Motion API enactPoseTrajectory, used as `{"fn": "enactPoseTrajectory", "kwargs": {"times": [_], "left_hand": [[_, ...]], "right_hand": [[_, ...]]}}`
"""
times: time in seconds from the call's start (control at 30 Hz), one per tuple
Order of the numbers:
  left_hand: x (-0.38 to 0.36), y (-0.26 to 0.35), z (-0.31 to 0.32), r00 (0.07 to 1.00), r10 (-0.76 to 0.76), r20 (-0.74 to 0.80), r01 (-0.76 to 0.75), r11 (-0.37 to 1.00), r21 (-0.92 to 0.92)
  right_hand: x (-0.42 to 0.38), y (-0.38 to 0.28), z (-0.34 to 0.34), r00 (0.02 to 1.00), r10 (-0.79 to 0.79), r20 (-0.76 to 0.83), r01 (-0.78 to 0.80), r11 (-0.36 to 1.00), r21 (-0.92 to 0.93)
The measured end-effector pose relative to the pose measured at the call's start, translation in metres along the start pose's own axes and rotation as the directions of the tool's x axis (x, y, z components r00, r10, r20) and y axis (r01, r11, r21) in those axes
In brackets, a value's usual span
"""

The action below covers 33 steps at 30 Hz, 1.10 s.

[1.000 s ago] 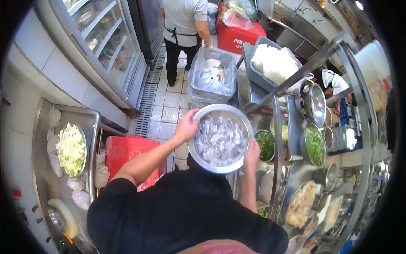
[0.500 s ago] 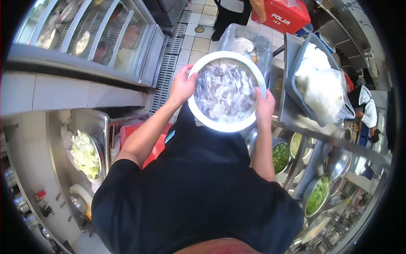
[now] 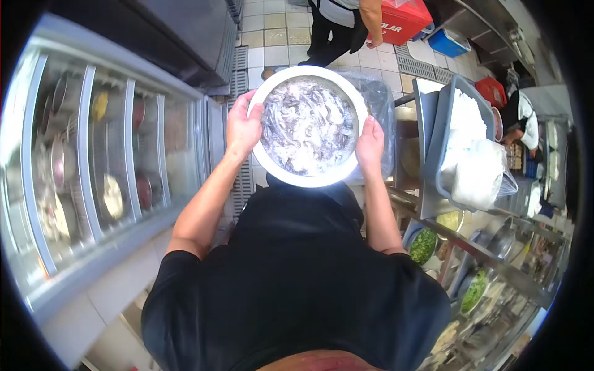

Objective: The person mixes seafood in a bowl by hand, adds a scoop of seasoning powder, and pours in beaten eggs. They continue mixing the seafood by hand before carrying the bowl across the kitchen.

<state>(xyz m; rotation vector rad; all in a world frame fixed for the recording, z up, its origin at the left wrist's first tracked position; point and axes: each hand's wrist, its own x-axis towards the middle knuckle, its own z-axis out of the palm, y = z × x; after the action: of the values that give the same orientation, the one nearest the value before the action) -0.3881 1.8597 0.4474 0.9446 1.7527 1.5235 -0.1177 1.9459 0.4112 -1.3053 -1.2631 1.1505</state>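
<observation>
A round, light-rimmed bowl [image 3: 270,162] full of grey and white pieces, perhaps seafood, is held out in front of my body. My left hand [image 3: 244,127] grips its left rim, thumb on top and the fingers mostly hidden below. On the right rim, my right hand [image 3: 370,145] holds on in the same way. Behind the bowl is a bin lined with clear plastic [image 3: 378,102], partly covered by the bowl.
Left stands a glass-fronted fridge [image 3: 130,154] with bowls inside. A person [image 3: 337,28] stands ahead near a red box [image 3: 405,21]. At right, a grey tub [image 3: 440,136] holds white bagged contents; bowls of greens [image 3: 424,246] sit below. Another person [image 3: 525,117] is far right.
The view has moved forward along the aisle. The fridge fills more of the left side, and the sink with chopped vegetables has left view. Both hands still hold the bowl, now slightly further left.
</observation>
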Motion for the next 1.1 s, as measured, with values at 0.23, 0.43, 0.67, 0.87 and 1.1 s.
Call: {"fn": "enactPoseTrajectory", "kwargs": {"times": [0.23, 0.43, 0.67, 0.87, 1.1], "left_hand": [[0.160, -0.009, 0.008, 0.998, -0.053, 0.038, 0.052, 0.999, 0.012], [0.254, -0.035, 0.020, 0.997, -0.059, 0.050, 0.062, 0.996, -0.068], [0.287, -0.073, 0.018, 0.983, -0.125, 0.137, 0.145, 0.979, -0.146], [0.281, -0.079, 0.009, 0.962, -0.091, 0.257, 0.148, 0.966, -0.212], [0.324, -0.069, 0.018, 0.854, 0.076, 0.515, 0.042, 0.976, -0.213]], "right_hand": [[0.133, 0.004, 0.079, 1.000, 0.005, 0.015, -0.003, 0.986, -0.169], [0.214, -0.016, 0.124, 0.999, 0.038, 0.030, -0.025, 0.939, -0.342], [0.222, 0.007, 0.148, 0.998, 0.030, -0.059, -0.049, 0.935, -0.352], [0.191, 0.001, 0.146, 0.980, 0.008, -0.198, -0.090, 0.909, -0.408], [0.147, 0.006, 0.155, 0.874, -0.062, -0.482, -0.121, 0.933, -0.340]]}}
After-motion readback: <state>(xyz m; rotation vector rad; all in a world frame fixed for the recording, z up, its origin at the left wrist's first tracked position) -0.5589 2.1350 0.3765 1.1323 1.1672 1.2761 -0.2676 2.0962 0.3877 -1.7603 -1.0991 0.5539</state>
